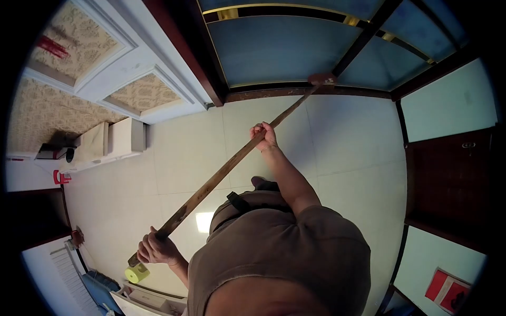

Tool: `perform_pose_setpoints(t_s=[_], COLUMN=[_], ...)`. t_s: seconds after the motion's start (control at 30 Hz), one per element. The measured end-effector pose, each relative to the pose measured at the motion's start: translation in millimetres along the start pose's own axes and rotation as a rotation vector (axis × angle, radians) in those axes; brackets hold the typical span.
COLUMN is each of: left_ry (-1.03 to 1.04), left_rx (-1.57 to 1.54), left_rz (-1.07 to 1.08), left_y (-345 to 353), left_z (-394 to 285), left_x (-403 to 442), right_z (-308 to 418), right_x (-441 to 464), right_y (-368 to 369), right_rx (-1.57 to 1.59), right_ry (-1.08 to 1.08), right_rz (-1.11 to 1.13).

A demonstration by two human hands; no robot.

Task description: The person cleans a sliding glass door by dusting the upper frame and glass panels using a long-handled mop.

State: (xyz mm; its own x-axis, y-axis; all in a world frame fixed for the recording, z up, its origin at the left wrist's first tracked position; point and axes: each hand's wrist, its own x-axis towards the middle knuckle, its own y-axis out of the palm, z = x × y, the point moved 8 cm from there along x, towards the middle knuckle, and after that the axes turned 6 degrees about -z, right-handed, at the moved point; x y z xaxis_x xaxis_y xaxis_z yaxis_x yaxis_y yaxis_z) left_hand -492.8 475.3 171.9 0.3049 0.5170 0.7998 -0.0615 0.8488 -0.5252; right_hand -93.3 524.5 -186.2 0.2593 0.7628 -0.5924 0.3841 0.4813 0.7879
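Observation:
A long wooden pole runs diagonally from lower left to upper right across the head view. My left hand is wrapped round its near end at the lower left. Farther up, my right hand grips the pole near its middle. At the far end is a reddish-brown head, low against the dark-framed glass door; its exact shape is hard to make out.
Pale floor tiles lie around me. At the left stand a low white cabinet and a white patterned door. A yellow-green container and an open drawer are at the lower left. A dark door is at the right.

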Motion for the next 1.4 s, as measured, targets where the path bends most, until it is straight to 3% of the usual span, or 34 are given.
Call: perform_pose_setpoints(t_s=[0.23, 0.43, 0.67, 0.73, 0.9, 1.0, 1.13, 1.17, 1.2, 1.23, 1.3, 1.33, 1.4], left_ry=[-0.031, -0.037, -0.138, -0.203, -0.383, -0.425, -0.475, -0.323, -0.313, -0.080, -0.358, -0.355, -0.300], left_rx=[0.122, 0.256, 0.452, 0.468, 0.488, 0.480, 0.381, 0.588, 0.571, 0.442, 0.707, 0.695, 0.800], left_rz=[0.033, 0.053, 0.112, 0.135, 0.227, 0.214, 0.197, 0.149, 0.145, -0.192, 0.297, 0.287, 0.561], left_y=[-34, -84, -155, -179, -219, -234, -225, -223, -210, -210, -197, -194, -155], left_z=[84, 178, 288, 312, 376, 409, 436, 424, 434, 426, 448, 459, 483], left_x=[-28, -68, -163, -185, -263, -316, -352, -339, -342, -342, -364, -376, -407], right_z=[-78, -167, -290, -331, -408, -434, -446, -447, -445, -444, -440, -436, -429], right_x=[-22, -47, -107, -138, -191, -208, -256, -260, -262, -265, -265, -260, -245], right_y=[-11, -37, -80, -92, -104, -132, -100, -94, -88, -81, -80, -82, -89], right_rx=[-0.098, -0.202, -0.454, -0.508, -0.634, -0.646, -0.713, -0.728, -0.717, -0.741, -0.754, -0.750, -0.712], right_ry=[0.135, 0.302, 0.505, 0.693, 0.886, 0.963, 1.030, 1.060, 1.043, 1.054, 1.058, 1.045, 1.006], right_rz=[-0.168, -0.173, -0.159, -0.212, -0.072, -0.165, -0.136, -0.068, -0.067, -0.060, -0.064, -0.055, -0.110])
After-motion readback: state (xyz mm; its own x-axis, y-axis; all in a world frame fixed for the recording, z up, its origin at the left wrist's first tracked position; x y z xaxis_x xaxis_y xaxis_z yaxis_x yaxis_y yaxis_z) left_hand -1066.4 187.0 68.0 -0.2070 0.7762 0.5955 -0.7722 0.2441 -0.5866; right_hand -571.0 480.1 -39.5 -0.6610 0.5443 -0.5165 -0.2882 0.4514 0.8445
